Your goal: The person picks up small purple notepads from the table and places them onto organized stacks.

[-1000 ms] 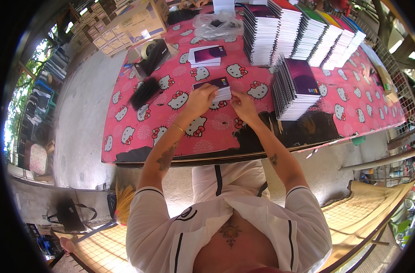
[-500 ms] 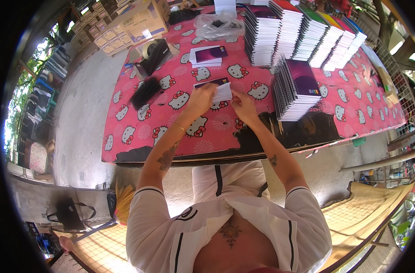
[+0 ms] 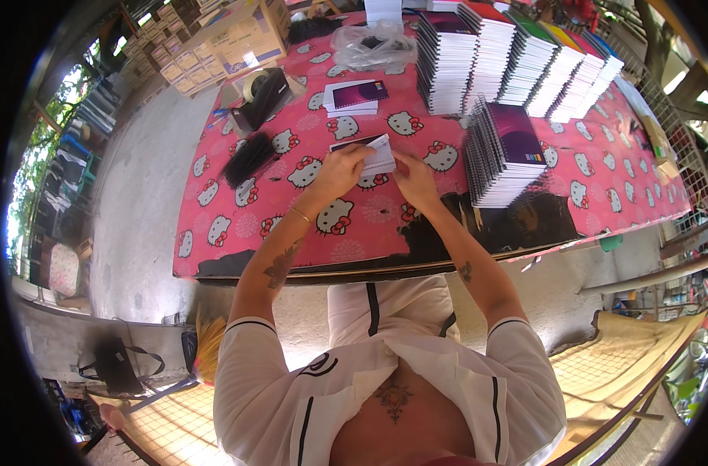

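Over the middle of the desk (image 3: 191,256) covered in pink cartoon-cat cloth, your left hand (image 3: 345,167) has its grip closed on the left part of a small white-paged notebook with a dark purple cover (image 3: 380,158). Your right hand (image 3: 413,177) is at its right edge, fingers partly curled; you cannot tell from here whether they pinch the paper or only touch it. The step in hand looks like lifting or squaring pages, so the next move seems to call for a steady left hold and a light right fingertip on the edge. The notebook's long axis seems to run left to right, its right end slightly farther from you; the dark cover shows along the far side, white paper toward you and rightward. Which end is its top is hidden. Beyond it lies a purple-covered booklet on white sheets (image 3: 359,95); leftward, a bristly black bundle (image 3: 249,159); rightward, a stack of purple spiral-bound notebooks (image 3: 509,151).
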`<control>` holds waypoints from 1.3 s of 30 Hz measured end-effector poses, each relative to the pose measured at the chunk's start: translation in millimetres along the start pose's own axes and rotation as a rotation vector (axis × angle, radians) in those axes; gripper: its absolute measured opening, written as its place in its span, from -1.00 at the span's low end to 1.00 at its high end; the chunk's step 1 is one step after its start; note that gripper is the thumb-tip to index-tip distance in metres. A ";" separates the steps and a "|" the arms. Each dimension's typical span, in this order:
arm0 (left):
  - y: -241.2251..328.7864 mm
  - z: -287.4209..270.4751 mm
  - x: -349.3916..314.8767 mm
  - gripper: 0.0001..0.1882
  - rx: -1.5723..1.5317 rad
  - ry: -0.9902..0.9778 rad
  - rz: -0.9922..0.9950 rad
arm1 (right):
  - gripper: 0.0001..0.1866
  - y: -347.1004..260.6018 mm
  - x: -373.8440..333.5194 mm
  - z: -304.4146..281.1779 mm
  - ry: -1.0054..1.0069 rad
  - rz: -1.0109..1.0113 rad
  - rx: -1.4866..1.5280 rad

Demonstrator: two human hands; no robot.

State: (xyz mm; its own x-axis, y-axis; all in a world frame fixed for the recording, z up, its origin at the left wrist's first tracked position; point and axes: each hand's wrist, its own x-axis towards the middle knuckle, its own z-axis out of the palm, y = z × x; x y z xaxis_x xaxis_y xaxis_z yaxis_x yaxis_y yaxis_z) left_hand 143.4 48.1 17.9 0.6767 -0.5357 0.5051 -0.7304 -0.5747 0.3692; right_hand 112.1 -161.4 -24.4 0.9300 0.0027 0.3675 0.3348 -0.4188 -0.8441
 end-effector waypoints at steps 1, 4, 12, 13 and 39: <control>-0.2 -0.4 -1.1 -0.72 -0.039 0.006 -0.018 | -0.52 -0.1 1.7 2.1 0.008 -0.001 0.039; 11.8 2.8 5.1 -0.75 -0.070 0.022 0.002 | -0.51 13.8 7.7 4.0 0.018 0.043 0.210; 13.9 5.4 1.6 -0.68 -0.074 0.105 -0.048 | -0.48 11.5 11.0 16.3 0.080 -0.045 0.043; 14.6 5.9 1.5 -0.67 -0.070 0.104 -0.057 | -0.46 12.4 10.9 14.2 0.080 -0.114 -0.051; 17.6 13.2 0.6 -0.67 -0.033 0.161 -0.070 | -0.52 -0.1 11.9 15.0 0.234 0.216 0.466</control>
State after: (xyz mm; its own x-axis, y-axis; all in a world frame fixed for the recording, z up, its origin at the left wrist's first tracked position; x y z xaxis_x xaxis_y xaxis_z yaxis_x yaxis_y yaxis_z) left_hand 132.1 29.5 14.3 0.7044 -0.3874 0.5948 -0.6864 -0.5851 0.4318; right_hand 125.4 -147.7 -25.8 0.9442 -0.2624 0.1989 0.2213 0.0583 -0.9735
